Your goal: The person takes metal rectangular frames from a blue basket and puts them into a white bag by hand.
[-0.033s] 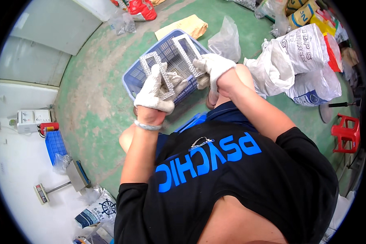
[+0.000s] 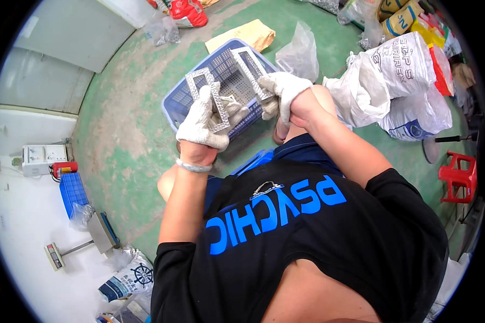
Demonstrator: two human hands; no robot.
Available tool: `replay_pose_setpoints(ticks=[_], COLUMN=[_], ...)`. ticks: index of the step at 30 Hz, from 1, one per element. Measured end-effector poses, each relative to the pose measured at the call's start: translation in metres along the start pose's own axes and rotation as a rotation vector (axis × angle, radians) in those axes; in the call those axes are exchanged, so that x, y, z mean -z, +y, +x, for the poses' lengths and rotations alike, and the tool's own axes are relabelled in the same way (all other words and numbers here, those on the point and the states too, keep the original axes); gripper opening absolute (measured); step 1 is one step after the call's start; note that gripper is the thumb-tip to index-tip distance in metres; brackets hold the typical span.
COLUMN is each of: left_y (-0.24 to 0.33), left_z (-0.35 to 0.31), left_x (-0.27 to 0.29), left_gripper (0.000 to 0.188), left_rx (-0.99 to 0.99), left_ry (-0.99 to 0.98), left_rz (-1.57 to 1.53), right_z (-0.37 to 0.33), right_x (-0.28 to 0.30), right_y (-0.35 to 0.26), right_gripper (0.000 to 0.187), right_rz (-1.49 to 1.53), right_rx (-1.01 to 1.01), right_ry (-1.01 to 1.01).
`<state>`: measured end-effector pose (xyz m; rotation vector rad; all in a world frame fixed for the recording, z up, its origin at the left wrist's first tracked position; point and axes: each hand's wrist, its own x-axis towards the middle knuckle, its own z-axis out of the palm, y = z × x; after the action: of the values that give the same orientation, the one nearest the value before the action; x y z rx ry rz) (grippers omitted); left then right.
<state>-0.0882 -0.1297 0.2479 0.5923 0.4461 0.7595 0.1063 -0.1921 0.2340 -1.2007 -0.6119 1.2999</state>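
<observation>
My left hand [image 2: 198, 125], in a white knit glove, is closed on a silver rectangular frame [image 2: 198, 73] with an open middle and a textured face. Its thumb lies along the frame, and the frame is tilted above the near left of a blue plastic basket [image 2: 165, 107]. A second silver frame [image 2: 246, 72], much the same shape, is gripped at its lower end by my right hand [image 2: 285, 89], also gloved. This one leans over the basket's right half, its side wall partly turned toward me. Perforated basket floor shows between the two frames, which are apart.
Beyond the basket lies a tan sack [image 2: 242, 35], with a clear plastic bag [image 2: 299, 54] to its right. White woven sacks [image 2: 361, 89] stand by my right knee. A red stool [image 2: 458, 176] is at far right. On the left are a bench scale [image 2: 103, 232] and a blue crate [image 2: 73, 195].
The frame in my right hand has turned slightly and shifted a little right. My left hand has moved very slightly left. Both grips stay the same.
</observation>
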Motion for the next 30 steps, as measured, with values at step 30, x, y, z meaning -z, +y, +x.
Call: replay_pose_setpoints(ticks=[30], left_y=[-0.041], left_z=[0.041], left_x=[-0.014], left_gripper=[0.047], left_rx=[0.041], left_ry=[-0.100], left_rz=[-0.152], right_z=[-0.003], right_x=[-0.002], right_y=[0.003], right_gripper=[0.032], right_rz=[-0.650], right_rx=[0.422], right_ry=[-0.132])
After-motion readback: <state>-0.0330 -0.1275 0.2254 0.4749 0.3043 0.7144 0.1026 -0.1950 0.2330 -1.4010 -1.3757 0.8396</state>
